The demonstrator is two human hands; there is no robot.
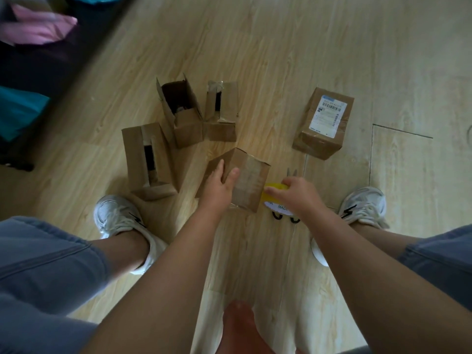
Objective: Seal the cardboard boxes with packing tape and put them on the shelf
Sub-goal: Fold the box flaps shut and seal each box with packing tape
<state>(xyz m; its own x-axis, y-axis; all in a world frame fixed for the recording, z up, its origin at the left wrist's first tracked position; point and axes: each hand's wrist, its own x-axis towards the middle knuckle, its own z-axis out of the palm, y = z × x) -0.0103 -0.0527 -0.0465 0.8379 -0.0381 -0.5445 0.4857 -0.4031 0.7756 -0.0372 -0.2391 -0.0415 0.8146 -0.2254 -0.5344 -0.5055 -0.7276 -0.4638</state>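
Observation:
A small cardboard box (pixel 249 178) stands on the wooden floor between my feet, with clear tape across its top. My left hand (pixel 219 185) grips its left edge, thumb on top. My right hand (pixel 297 194) holds a yellow roll of packing tape (pixel 274 190) against the box's right side. Three open boxes stand behind: one at the left (pixel 148 162), one in the middle (pixel 182 111), one beside it (pixel 222 111). A closed box with a shipping label (pixel 324 122) lies at the right.
Scissors (pixel 287 215) lie on the floor under my right hand, mostly hidden. My white shoes (pixel 115 215) flank the box. Dark furniture with pink and teal cloth (pixel 33 29) fills the upper left. Bare floor stretches to the right and far side.

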